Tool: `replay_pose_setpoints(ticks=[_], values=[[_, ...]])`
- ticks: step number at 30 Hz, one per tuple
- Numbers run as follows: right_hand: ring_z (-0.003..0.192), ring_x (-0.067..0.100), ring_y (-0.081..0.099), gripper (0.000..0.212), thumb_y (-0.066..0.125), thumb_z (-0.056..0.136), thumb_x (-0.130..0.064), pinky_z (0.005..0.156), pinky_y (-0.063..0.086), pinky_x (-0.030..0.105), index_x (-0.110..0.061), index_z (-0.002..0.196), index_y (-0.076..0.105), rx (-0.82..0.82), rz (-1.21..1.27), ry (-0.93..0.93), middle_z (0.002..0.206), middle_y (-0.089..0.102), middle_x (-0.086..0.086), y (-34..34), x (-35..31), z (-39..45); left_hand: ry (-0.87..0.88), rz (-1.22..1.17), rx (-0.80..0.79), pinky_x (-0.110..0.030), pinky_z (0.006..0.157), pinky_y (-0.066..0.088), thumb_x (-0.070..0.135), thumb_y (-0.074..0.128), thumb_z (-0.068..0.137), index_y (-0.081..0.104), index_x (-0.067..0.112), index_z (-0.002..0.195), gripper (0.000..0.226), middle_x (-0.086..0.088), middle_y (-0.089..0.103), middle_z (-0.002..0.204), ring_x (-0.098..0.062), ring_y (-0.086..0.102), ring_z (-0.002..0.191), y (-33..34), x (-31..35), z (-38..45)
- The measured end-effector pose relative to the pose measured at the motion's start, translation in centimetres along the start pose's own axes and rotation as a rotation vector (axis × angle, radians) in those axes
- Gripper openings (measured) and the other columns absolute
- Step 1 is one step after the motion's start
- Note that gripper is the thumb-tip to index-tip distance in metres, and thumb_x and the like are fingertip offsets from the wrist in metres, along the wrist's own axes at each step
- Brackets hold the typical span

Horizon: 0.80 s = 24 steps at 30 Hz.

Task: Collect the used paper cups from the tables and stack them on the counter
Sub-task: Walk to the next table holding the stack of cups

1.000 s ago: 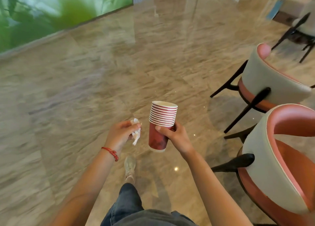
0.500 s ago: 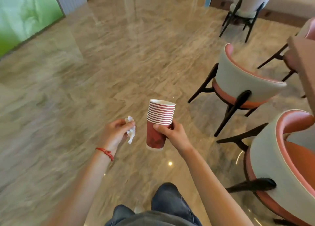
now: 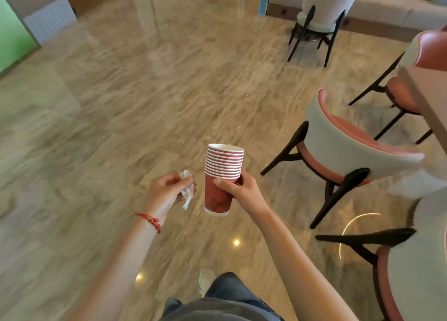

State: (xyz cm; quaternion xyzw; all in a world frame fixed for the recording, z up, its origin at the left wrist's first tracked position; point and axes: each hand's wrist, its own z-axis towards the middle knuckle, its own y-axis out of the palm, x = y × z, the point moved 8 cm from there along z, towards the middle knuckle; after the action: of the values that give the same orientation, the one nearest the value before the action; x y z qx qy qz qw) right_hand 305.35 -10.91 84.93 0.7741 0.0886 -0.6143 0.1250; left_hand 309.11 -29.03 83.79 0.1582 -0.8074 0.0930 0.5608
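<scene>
A stack of several dark red paper cups [image 3: 221,175] with white rims stands upright in front of me over the floor. My right hand [image 3: 238,191] grips the stack around the outermost cup, just under the bunched rims. To its left my left hand [image 3: 167,192], with a red cord on the wrist, holds a crumpled white tissue [image 3: 187,190] between thumb and fingers. The two hands are apart and do not touch.
Polished marble floor [image 3: 145,102] stretches ahead and left. Pink and white chairs [image 3: 350,151] with black legs stand on the right, around a table edge [image 3: 428,98]. Another chair [image 3: 319,18] and a sofa are at the far right back. A green wall is far left.
My view has swung to the right as I walk, bringing more chairs, the table edge and the sofa into sight. Both hands keep the same hold on the cups and the tissue.
</scene>
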Motion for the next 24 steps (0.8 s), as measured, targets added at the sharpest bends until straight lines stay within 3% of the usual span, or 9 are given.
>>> replay_pose_setpoints(ticks=[6, 9, 13, 18, 24], values=[[0.085, 0.004, 0.068, 0.024, 0.074, 0.078, -0.009, 0.07, 0.052, 0.015, -0.026, 0.093, 0.066, 0.015, -0.021, -0.009, 0.085, 0.073, -0.011, 1.1, -2.8, 12.5, 0.014, -0.015, -0.014, -0.017, 0.049, 0.05, 0.003, 0.065, 0.082, 0.063, 0.004, 0.067, 0.015, 0.004, 0.064, 0.051, -0.007, 0.061, 0.049, -0.2, 4.9, 12.3], [0.085, 0.004, 0.068, 0.023, 0.075, 0.077, -0.011, 0.071, 0.052, 0.016, -0.027, 0.091, 0.067, 0.029, -0.038, 0.006, 0.084, 0.073, -0.012, 1.7, -3.0, 19.2, 0.004, 0.005, -0.028, -0.018, 0.05, 0.049, 0.005, 0.066, 0.081, 0.064, 0.002, 0.07, 0.012, -0.002, 0.065, 0.058, -0.013, 0.061, 0.054, -0.9, 6.3, 19.1], [0.084, 0.004, 0.069, 0.022, 0.075, 0.077, -0.01, 0.07, 0.052, 0.016, -0.026, 0.09, 0.067, 0.063, -0.051, 0.01, 0.083, 0.074, -0.011, 3.4, -2.8, 29.3, -0.005, 0.027, -0.037, -0.019, 0.051, 0.05, 0.005, 0.067, 0.08, 0.063, -0.001, 0.077, 0.008, -0.011, 0.062, 0.069, -0.009, 0.061, 0.052, -2.1, 7.9, 29.9], [0.088, 0.007, 0.068, 0.024, 0.075, 0.077, -0.012, 0.074, 0.054, 0.019, -0.023, 0.096, 0.065, 0.102, -0.041, 0.048, 0.091, 0.072, -0.006, 6.4, -4.5, 41.9, -0.025, 0.047, -0.068, -0.017, 0.047, 0.048, 0.005, 0.069, 0.078, 0.063, 0.003, 0.067, 0.013, -0.001, 0.064, 0.055, -0.009, 0.06, 0.048, -4.0, 12.7, 42.6], [0.089, 0.006, 0.068, 0.031, 0.076, 0.076, -0.014, 0.07, 0.053, 0.015, -0.023, 0.102, 0.063, 0.131, -0.012, 0.053, 0.092, 0.073, -0.008, 8.1, -7.4, 55.0, -0.034, 0.038, -0.053, -0.027, 0.06, 0.048, 0.005, 0.068, 0.08, 0.065, 0.005, 0.069, 0.011, -0.015, 0.063, 0.07, -0.022, 0.059, 0.066, -5.0, 17.9, 56.8]])
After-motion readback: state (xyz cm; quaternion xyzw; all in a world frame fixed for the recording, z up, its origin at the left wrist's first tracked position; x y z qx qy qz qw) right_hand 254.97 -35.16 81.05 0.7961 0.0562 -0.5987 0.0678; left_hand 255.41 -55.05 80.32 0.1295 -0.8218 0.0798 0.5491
